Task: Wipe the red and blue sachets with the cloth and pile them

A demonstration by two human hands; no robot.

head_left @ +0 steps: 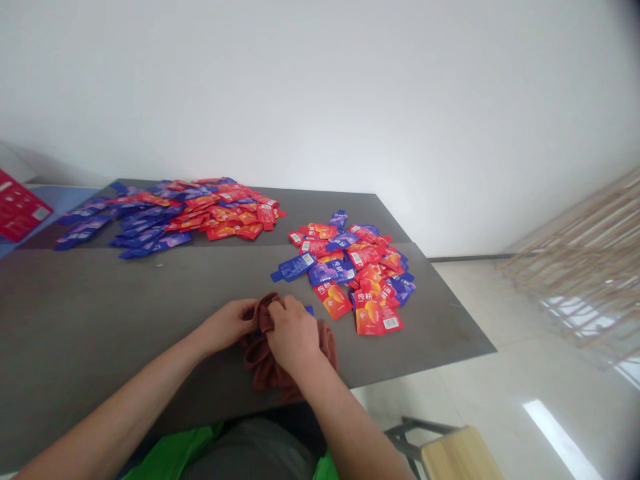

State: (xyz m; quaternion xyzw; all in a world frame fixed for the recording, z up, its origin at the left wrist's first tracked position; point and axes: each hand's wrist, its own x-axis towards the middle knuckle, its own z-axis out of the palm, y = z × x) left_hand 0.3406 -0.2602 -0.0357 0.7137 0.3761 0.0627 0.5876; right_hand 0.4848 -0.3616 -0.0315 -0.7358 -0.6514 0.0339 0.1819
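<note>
A crumpled reddish-brown cloth [267, 370] lies at the near edge of the table, under and between my hands. My left hand [229, 327] has its fingertips closed on the cloth's left side. From above, my right hand [294, 333] grips a bunched fold of the same cloth. A blue sachet [310, 310] shows only a small corner just behind my right hand; the rest of it is hidden. Beyond my hands lies a loose pile of red and blue sachets [367, 257], with a blue sachet [295, 267] at its left edge.
A larger heap of red and blue sachets [200, 210] spreads over the back left of the grey table [100, 300]. At the far left stands a red box [20, 207]. A stool with a wooden seat [460, 453] is at the lower right, and slatted rods [585, 267] stand beyond.
</note>
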